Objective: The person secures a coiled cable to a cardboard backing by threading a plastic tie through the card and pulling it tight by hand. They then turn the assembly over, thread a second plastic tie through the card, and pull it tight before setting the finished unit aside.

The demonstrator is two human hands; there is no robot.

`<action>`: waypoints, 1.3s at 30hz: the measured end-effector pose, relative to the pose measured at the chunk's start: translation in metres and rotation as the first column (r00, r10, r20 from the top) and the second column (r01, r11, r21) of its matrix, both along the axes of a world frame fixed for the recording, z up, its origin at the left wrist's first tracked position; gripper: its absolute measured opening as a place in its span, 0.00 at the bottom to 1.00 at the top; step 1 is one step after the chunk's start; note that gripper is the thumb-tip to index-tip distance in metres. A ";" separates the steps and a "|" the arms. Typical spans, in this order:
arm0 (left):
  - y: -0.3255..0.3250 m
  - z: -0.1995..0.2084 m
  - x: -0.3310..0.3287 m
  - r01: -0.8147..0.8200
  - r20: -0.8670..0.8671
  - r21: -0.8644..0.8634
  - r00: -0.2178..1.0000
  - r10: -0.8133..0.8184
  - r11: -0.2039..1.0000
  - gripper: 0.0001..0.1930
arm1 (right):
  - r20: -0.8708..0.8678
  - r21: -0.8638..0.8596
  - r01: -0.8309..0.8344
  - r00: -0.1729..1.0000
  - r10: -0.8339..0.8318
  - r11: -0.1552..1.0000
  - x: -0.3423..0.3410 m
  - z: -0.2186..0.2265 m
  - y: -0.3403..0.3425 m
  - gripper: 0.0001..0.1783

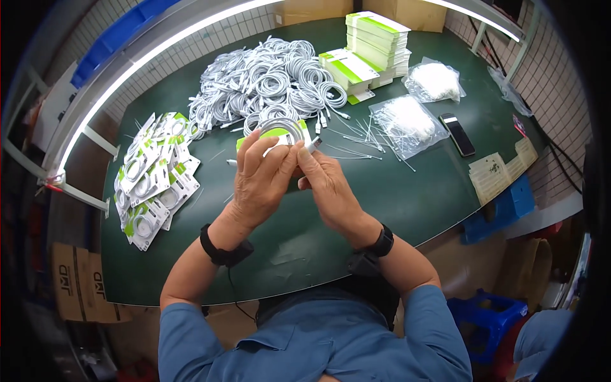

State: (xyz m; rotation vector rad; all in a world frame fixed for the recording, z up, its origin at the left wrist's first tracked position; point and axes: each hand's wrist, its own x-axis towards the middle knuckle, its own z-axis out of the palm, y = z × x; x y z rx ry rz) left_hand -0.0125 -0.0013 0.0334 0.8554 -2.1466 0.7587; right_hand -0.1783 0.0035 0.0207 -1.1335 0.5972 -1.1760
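A coiled grey-white cable [284, 124] is held up in front of me, against a green-and-white card [307, 135]. My left hand [259, 175] is closed on the coil and card from the left. With thumb and fingers together, my right hand [328, 188] pinches at the coil's lower right side, beside a cable plug [315, 144]. What exactly lies between the right fingertips is hidden. Just beyond my hands rises a large heap of coiled cables [261, 83]. White cable ties [363, 143] are scattered to the right of my hands.
Left on the green table [267, 267] are piled cards with coiled cables attached [153, 172]. Stacks of cards [379, 48] stand at the back right. Nearby lie two plastic bags of white ties [407, 121], a phone [457, 134] and paper sheets [499, 170]. A blue stool [487, 318] stands below right.
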 end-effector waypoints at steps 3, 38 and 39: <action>-0.004 0.003 -0.002 0.061 0.028 -0.028 0.998 -0.060 0.998 0.20 | 0.059 0.052 -0.012 0.998 0.009 0.999 -0.010 0.000 -0.007 0.23; 0.024 -0.043 0.028 0.928 -0.780 -0.116 -0.307 0.546 0.355 0.20 | 0.002 0.101 -0.105 0.994 0.105 0.989 0.022 -0.038 -0.013 0.20; 0.027 -0.043 0.028 0.926 -0.765 -0.067 -0.286 0.577 0.371 0.21 | -0.003 0.104 -0.109 0.994 0.110 0.989 0.024 -0.040 -0.014 0.20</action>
